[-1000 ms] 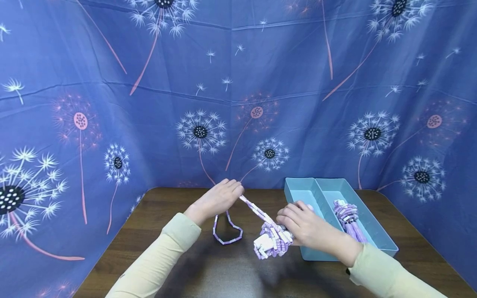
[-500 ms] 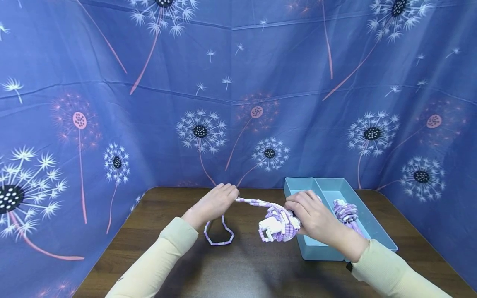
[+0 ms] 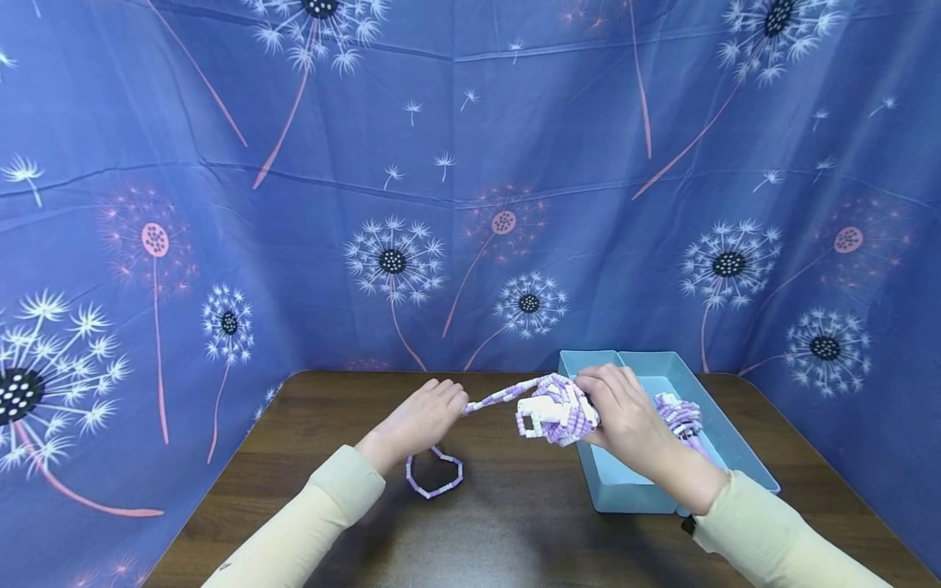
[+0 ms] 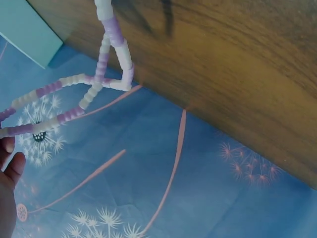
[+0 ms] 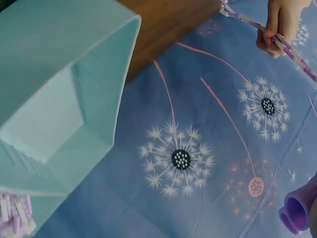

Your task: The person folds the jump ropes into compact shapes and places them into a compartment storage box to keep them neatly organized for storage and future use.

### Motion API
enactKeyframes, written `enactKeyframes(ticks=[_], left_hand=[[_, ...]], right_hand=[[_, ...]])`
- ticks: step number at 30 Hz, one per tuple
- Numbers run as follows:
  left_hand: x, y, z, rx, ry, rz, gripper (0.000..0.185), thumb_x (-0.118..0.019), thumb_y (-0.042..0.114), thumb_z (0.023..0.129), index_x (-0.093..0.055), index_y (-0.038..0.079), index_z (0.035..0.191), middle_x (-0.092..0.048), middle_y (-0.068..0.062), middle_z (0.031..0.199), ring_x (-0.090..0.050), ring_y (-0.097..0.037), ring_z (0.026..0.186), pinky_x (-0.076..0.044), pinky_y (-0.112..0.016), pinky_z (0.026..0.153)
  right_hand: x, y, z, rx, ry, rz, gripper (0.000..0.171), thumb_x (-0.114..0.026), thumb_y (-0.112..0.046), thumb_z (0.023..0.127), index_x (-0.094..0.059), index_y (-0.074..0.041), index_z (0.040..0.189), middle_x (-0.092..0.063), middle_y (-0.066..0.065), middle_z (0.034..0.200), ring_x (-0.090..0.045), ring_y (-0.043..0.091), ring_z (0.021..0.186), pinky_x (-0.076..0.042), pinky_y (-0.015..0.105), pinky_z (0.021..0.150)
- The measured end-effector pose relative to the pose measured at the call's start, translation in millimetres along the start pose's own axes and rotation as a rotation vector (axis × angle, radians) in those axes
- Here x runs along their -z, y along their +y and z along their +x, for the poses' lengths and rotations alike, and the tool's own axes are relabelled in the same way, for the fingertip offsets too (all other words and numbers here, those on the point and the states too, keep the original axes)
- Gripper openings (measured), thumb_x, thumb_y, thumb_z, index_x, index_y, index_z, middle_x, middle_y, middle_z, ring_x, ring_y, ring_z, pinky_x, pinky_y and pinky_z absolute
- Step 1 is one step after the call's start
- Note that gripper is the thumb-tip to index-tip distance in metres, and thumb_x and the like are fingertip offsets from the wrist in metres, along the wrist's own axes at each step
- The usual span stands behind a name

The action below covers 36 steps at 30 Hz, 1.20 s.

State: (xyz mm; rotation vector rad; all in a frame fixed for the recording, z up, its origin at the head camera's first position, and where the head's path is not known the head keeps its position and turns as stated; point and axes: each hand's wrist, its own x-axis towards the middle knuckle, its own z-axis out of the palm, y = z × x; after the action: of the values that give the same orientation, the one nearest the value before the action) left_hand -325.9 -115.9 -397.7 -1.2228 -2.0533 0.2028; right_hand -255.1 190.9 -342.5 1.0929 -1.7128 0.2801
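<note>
A beaded jump rope [image 3: 564, 412] in purple and white is bunched in a thick coil over the table. My right hand [image 3: 623, 412] grips this coil from its right side; a purple handle [image 5: 298, 210] shows at the edge of the right wrist view. From the coil, doubled strands run left to my left hand [image 3: 426, 416], which pinches them between thumb and fingers, as the left wrist view also shows with the beaded strands [image 4: 59, 87]. Below the left hand hangs a loose loop [image 3: 444, 490]. The right hand's fingertips are hidden behind the coil.
A light blue two-compartment box [image 3: 735, 441] stands at the right of the brown table [image 3: 470, 539]. Another bundled beaded rope [image 3: 680, 416] lies in its right compartment. A blue dandelion-patterned cloth [image 3: 456, 245] hangs behind the table and at its sides.
My right hand has raised the coil and moved it slightly right. The left hand has shifted a little left and down, and the strands now slope up towards the coil.
</note>
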Motion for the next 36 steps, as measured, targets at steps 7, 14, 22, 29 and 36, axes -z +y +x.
enactKeyframes(ticks=[7, 14, 22, 29, 36], left_hand=[[-1.4, 7.9, -0.8, -0.013, 0.01, 0.011, 0.034, -0.017, 0.025, 0.102, -0.044, 0.011, 0.086, -0.046, 0.001, 0.081, -0.04, -0.016, 0.071, -0.031, -0.027, 0.062], [4.2, 17.1, -0.7, -0.012, -0.007, 0.043, 0.024, -0.028, 0.023, 0.098, -0.045, 0.012, 0.086, -0.047, 0.001, 0.081, -0.043, -0.017, 0.072, -0.034, -0.028, 0.064], [9.9, 28.6, 1.0, -0.023, -0.014, 0.084, 0.025, -0.027, 0.022, 0.099, -0.048, 0.013, 0.088, -0.05, 0.002, 0.083, -0.046, -0.016, 0.073, -0.036, -0.027, 0.066], [21.3, 40.9, 7.0, -0.064, 0.016, 0.113, 0.029, -0.024, 0.022, 0.1, -0.046, 0.013, 0.083, -0.047, 0.002, 0.078, -0.044, -0.016, 0.07, -0.034, -0.027, 0.064], [40.0, 57.0, 15.6, -0.102, -0.017, 0.177, 0.022, -0.028, 0.019, 0.095, -0.046, 0.016, 0.084, -0.046, 0.005, 0.076, -0.043, -0.014, 0.07, -0.034, -0.026, 0.066]], right_hand=[[-2, -2, 2, -0.134, 0.004, -0.018, 0.056, -0.044, -0.049, 0.094, -0.054, 0.005, 0.102, -0.056, 0.014, 0.096, -0.055, 0.026, 0.085, -0.036, 0.036, 0.065], [-3, 1, 1, -0.254, -0.016, -0.046, 0.054, -0.063, -0.041, 0.082, -0.051, 0.008, 0.104, -0.055, 0.019, 0.098, -0.054, 0.032, 0.089, -0.036, 0.04, 0.065], [-3, 5, -2, -0.358, -0.069, -0.103, 0.052, -0.08, -0.003, 0.06, -0.05, 0.005, 0.101, -0.053, 0.016, 0.093, -0.05, 0.028, 0.082, -0.034, 0.036, 0.062], [-5, 8, -3, -0.449, -0.093, -0.14, 0.046, -0.079, -0.005, 0.065, -0.05, 0.003, 0.1, -0.052, 0.014, 0.09, -0.049, 0.027, 0.076, -0.03, 0.033, 0.059], [-7, 8, 1, -0.573, -0.152, -0.174, 0.044, -0.074, -0.008, 0.067, -0.05, 0.003, 0.102, -0.051, 0.013, 0.09, -0.049, 0.027, 0.075, -0.027, 0.033, 0.057]])
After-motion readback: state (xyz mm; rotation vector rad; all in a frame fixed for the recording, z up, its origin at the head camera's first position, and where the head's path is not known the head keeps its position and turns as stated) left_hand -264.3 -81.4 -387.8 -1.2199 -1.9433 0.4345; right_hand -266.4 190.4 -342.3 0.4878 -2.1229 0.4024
